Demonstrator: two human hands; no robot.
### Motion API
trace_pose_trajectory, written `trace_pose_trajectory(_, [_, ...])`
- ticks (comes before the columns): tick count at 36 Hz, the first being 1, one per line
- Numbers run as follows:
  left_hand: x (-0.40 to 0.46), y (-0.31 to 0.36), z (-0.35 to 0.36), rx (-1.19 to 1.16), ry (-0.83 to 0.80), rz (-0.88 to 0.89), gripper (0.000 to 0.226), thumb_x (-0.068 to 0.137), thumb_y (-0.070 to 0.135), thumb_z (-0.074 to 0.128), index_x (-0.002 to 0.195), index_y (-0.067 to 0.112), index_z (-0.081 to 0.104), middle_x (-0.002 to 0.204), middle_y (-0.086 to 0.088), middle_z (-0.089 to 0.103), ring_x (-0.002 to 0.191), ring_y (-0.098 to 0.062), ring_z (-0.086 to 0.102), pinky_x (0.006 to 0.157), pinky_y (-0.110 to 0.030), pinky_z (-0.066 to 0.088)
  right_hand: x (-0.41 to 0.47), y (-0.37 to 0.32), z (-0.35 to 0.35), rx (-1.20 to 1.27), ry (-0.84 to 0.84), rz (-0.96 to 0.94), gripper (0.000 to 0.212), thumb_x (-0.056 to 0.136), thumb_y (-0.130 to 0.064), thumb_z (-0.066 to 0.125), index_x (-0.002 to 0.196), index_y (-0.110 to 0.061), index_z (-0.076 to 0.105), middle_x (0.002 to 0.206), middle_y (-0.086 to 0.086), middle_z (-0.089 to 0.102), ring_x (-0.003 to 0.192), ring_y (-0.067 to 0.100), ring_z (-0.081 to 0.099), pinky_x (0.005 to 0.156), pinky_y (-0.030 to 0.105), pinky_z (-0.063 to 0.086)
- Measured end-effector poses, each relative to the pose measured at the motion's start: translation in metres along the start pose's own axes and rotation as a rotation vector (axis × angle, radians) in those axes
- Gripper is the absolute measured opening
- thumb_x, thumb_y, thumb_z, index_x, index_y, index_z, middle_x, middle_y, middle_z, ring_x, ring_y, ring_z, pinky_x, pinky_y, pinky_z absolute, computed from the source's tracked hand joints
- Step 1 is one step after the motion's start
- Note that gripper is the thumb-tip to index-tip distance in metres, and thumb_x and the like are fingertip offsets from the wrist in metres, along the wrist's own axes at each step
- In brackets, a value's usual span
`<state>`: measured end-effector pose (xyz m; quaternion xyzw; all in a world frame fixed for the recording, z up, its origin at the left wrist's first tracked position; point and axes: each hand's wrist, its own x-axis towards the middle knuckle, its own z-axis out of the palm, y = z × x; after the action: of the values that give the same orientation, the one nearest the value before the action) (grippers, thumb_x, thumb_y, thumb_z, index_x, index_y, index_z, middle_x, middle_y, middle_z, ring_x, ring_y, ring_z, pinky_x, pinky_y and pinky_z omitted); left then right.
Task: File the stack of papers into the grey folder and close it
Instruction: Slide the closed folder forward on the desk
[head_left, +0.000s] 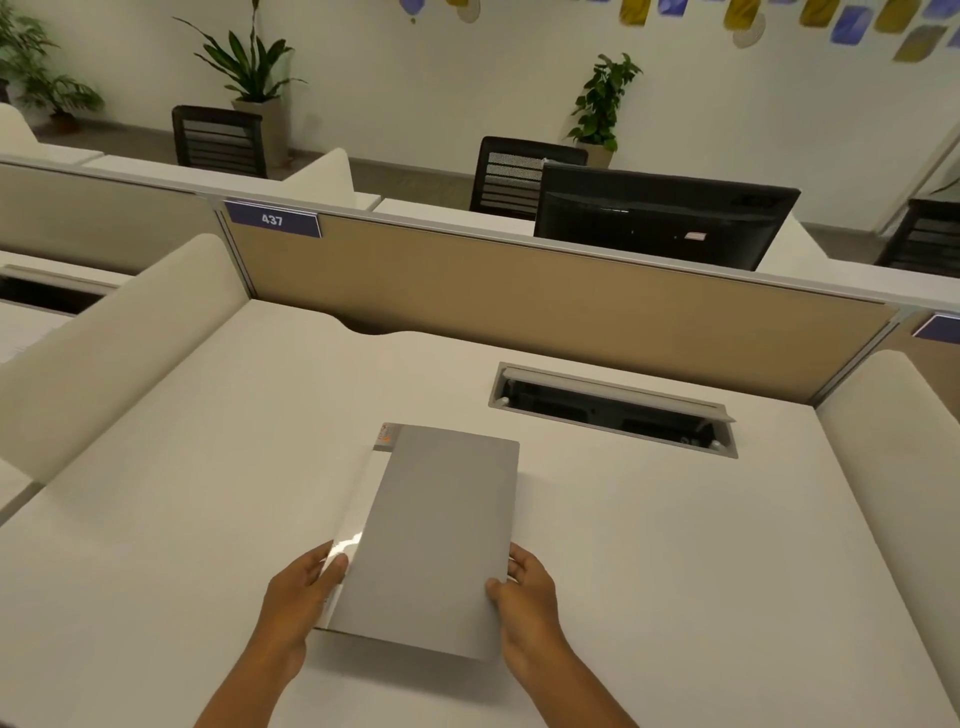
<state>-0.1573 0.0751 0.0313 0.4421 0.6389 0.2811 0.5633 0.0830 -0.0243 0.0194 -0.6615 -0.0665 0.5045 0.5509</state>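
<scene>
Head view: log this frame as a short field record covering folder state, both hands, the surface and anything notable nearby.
folder: grey folder, cover down, lying on the desk
papers: none visible outside the folder
sticker: small orange label at the folder's far left corner
left hand: left hand on the folder's near left edge
right hand: right hand gripping its near right edge
nearby: open cable tray, far right of the folder

Plain matte grey flat plastic folder (436, 540) with a glossy white strip down its left edge and a little orange label at the far corner. It's on a cream-white desk surface (675, 545), tan fabric partition panel (545, 291) behind, navy rectangular tag (272, 220) with white 437.
</scene>
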Motion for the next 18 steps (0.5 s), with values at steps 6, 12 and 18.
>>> trace_pose_trajectory(6, [0.052, 0.017, -0.009, 0.028, 0.010, 0.006, 0.043, 0.095, 0.025, 0.072, 0.137, 0.015, 0.063, 0.125, -0.004, 0.068, 0.116, -0.023, 0.062, 0.103, -0.041, 0.047, 0.029, -0.023, 0.032, -0.020, -0.036, -0.001, 0.060, 0.080, 0.020, 0.051, 0.121, -0.021, 0.067, 0.110, 0.000, 0.076, 0.095, 0.017, 0.075, 0.087, 0.037, 0.063])
trace_pose_trajectory(12, [0.108, 0.035, -0.015, 0.049, 0.014, -0.006, 0.048, 0.094, 0.027, 0.073, 0.139, 0.015, 0.061, 0.132, -0.006, 0.066, 0.129, -0.027, 0.058, 0.111, -0.046, 0.045, 0.062, -0.047, 0.063, -0.015, -0.064, 0.011, 0.060, 0.081, 0.022, 0.050, 0.121, -0.019, 0.069, 0.109, -0.001, 0.077, 0.097, 0.018, 0.075, 0.083, 0.034, 0.063])
trace_pose_trajectory(18, [0.154, 0.065, -0.008, 0.062, -0.013, 0.023, 0.037, 0.097, 0.024, 0.070, 0.133, 0.016, 0.066, 0.124, -0.002, 0.070, 0.120, -0.024, 0.062, 0.106, -0.042, 0.047, 0.109, -0.069, 0.090, -0.029, -0.055, 0.013, 0.062, 0.080, 0.024, 0.048, 0.118, -0.019, 0.072, 0.107, -0.002, 0.078, 0.097, 0.018, 0.075, 0.087, 0.037, 0.063])
